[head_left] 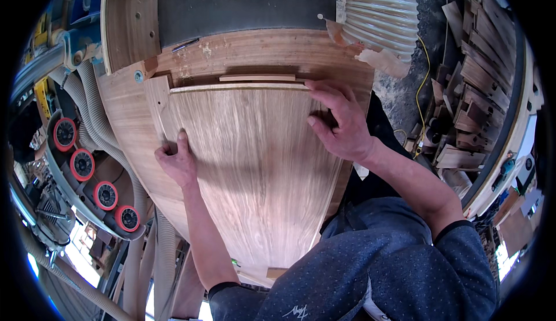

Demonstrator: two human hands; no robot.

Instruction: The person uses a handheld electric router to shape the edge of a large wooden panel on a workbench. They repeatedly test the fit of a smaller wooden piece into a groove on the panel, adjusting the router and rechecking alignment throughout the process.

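Observation:
A broad wooden panel (255, 147) with streaked grain lies flat in front of me, its far edge pale. My left hand (179, 161) is at the panel's left edge, thumb along the top and the other fingers curled against the side. Over the far right corner lies my right hand (346, 125), thumb and fingers apart, fingertips touching the corner and the face. A narrow wooden strip (159, 104) runs along the panel's left side, near my left hand. Just beyond the far edge sits a thin wooden slat (258, 78).
Under the panel is a wooden worktop (249, 46), with a pen (185, 44) on it and a dark flat surface (246, 2) beyond. A ribbed hose (379, 5) stands at the far right. Stacked offcuts (480, 89) lie right; red-rimmed rollers (83, 164) and grey hoses stand left.

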